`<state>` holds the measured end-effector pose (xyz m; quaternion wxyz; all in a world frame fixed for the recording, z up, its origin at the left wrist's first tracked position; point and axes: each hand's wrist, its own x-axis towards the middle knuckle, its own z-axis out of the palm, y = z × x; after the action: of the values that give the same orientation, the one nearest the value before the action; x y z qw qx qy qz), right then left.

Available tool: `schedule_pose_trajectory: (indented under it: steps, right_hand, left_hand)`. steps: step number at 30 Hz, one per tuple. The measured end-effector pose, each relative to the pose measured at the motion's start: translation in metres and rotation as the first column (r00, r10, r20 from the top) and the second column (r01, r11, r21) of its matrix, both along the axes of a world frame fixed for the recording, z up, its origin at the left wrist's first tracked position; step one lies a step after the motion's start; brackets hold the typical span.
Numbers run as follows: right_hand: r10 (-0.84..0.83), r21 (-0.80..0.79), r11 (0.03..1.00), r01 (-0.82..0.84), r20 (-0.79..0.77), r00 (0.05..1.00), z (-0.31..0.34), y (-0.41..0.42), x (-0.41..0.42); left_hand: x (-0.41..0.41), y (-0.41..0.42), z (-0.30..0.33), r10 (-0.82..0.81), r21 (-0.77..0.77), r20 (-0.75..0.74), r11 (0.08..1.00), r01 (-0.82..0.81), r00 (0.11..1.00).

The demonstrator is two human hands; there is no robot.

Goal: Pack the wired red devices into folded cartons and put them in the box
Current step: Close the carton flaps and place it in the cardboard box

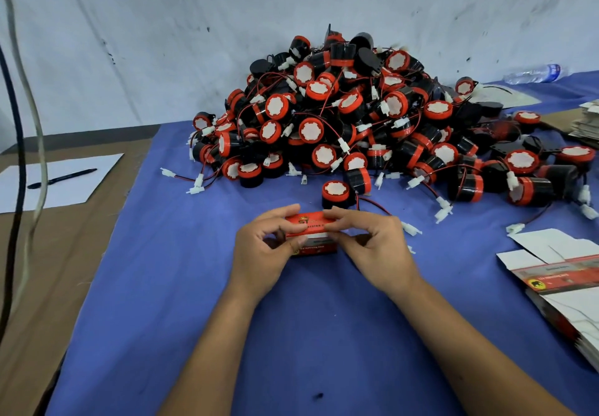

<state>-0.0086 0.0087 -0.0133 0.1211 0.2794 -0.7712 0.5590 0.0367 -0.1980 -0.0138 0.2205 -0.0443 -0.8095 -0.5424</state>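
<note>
A scuffed white wall backs a table covered with a blue cloth (181,286), with brown board showing at the left edge of the frame. In the upper middle a large pile of wired red devices (356,117) sprawls toward the right, black bodies with red caps and thin wires ending in white plugs. One loose device (337,193) sits just in front of the pile, directly behind the hands.

At centre frame the left hand (259,253) and the right hand (376,247) both pinch a small red carton (311,234) between fingertips and thumbs, one at each end, holding it low over the cloth. Whether a device is already inside cannot be told.

The carton looks like thin printed card: light, easily creased, best held by its edges and corners, not squeezed across the faces. The devices seem rigid plastic, but their wires tangle, so lifting one by the body should free it more cleanly than pulling a lead.

Flat unfolded cartons (557,273) lie at the right edge. A sheet of paper (58,179) with a pen (61,178) lies at left, a water bottle (534,73) at upper right. No packing box is in view.
</note>
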Motion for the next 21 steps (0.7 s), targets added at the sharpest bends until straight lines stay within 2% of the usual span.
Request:
schedule_pose_trajectory:
  steps: [2, 5, 8, 12, 15, 17, 19, 21]
  right_hand:
    - [-0.027, 0.059, 0.998, 0.034, -0.109, 0.994, 0.0, -0.002, 0.001]
    - [-0.037, 0.126, 0.99, 0.066, -0.221, 0.975, 0.002, -0.003, 0.002]
    - [-0.023, 0.159, 0.985, 0.065, -0.252, 0.967, 0.003, -0.002, 0.003]
    - [0.042, 0.204, 0.979, -0.005, -0.178, 0.983, 0.0, 0.002, 0.006]
    - [0.05, 0.226, 0.974, -0.013, -0.155, 0.987, 0.002, 0.003, 0.006]
    - [0.012, 0.314, 0.947, 0.063, -0.231, 0.973, 0.007, -0.003, 0.002]
    - [0.004, 0.449, 0.88, 0.153, -0.329, 0.944, 0.011, -0.015, -0.001]
    - [0.051, 0.548, 0.826, 0.134, -0.309, 0.95, 0.008, -0.025, -0.002]
  left_hand:
    - [0.001, 0.003, 0.001, 0.059, -0.138, -0.103, 0.988, -0.073, 0.993]
    - [0.002, 0.007, 0.002, 0.109, -0.398, -0.291, 0.89, -0.223, 0.951]
    - [0.007, 0.01, 0.0, 0.095, -0.502, -0.349, 0.821, -0.272, 0.932]
    - [0.011, 0.015, 0.0, 0.087, -0.559, -0.332, 0.784, -0.27, 0.939]
    - [0.011, 0.017, 0.001, 0.094, -0.557, -0.31, 0.789, -0.26, 0.946]
    - [0.011, 0.018, 0.001, 0.109, -0.545, -0.292, 0.797, -0.26, 0.95]
    - [0.012, 0.02, 0.001, 0.13, -0.52, -0.284, 0.811, -0.267, 0.95]
    - [0.011, 0.019, 0.002, 0.156, -0.488, -0.271, 0.828, -0.275, 0.95]
